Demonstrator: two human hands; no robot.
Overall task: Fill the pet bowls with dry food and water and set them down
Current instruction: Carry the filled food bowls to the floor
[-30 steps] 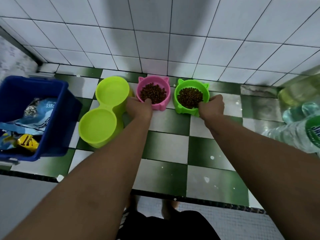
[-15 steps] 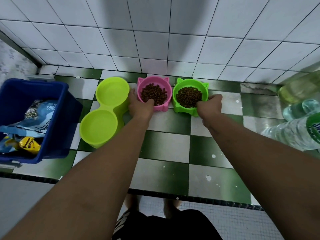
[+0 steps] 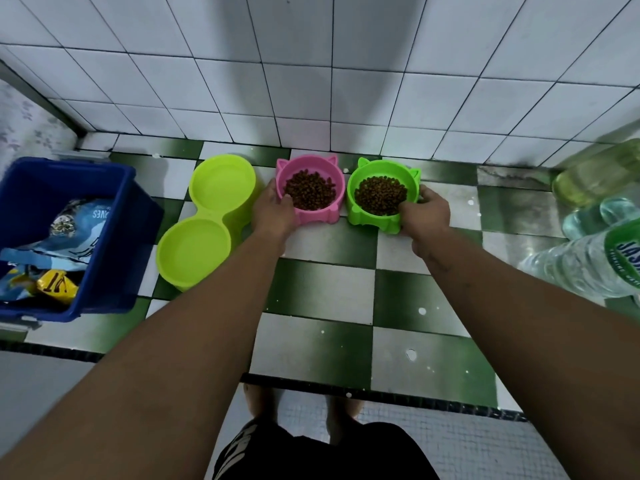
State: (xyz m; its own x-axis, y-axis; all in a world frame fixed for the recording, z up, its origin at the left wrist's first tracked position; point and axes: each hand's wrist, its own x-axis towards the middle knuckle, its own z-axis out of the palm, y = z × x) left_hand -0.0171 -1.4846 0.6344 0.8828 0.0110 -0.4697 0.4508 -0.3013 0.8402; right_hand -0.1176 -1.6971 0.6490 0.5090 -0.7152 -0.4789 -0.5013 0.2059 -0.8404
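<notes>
Nearest are black shorts [image 3: 311, 455] with white lettering too cropped to read. Two bare forearms reach out over a glossy floor [image 3: 322, 289] of green-and-white checkered tiles flecked with white spots.

The left hand [image 3: 273, 213] curls around the near-left rim of the pink bowl [image 3: 318, 218]. The right hand [image 3: 427, 216] grips the near-right rim of the green bowl [image 3: 367, 220]. Both are moulded plastic with small cat ears, stand side by side and hold brown kibble [image 3: 310, 194].

Left of them lies a smooth lime double bowl [image 3: 194, 251]. Beyond it is a blue plastic bin [image 3: 117, 265] with a crinkled blue bag [image 3: 76, 233], its writing upside down.

At right lies a ribbed clear bottle [image 3: 581, 265]; its green label reads "JAS", cut off.

Behind stands a white tiled wall [image 3: 311, 81].
</notes>
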